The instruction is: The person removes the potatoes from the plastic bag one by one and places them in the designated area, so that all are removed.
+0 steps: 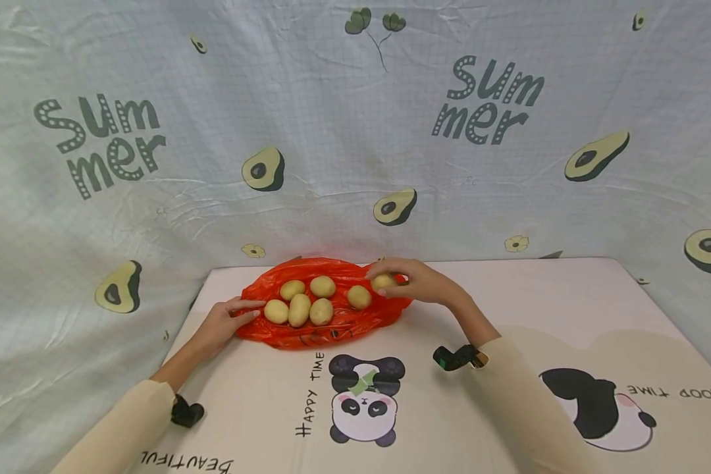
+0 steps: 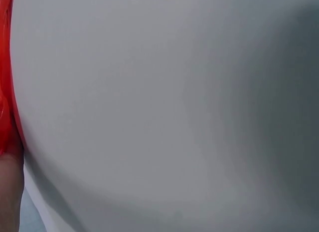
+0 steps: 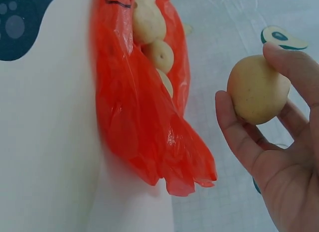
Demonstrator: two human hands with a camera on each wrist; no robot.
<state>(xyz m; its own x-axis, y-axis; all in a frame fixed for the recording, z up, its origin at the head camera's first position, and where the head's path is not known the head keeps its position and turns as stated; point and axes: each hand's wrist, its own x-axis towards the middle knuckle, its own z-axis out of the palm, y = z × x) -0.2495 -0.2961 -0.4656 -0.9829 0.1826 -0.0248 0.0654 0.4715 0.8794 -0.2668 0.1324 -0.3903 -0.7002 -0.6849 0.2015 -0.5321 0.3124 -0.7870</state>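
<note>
At the left end of a red plastic bag, near the table's far left corner, left hand with fingers extended, touching plastic. Inside, along the far edge, six potatoes. Farther, above the bag's right end, right hand with fingers curled around another potato. Behind, avocado-print sheet.

- Bag just below frame center, on table, back part
- Six potatoes in bag
- Left hand at bag's left edge
- Right hand, another potato: bag's right end
- Curtain behind, upper frame
</note>
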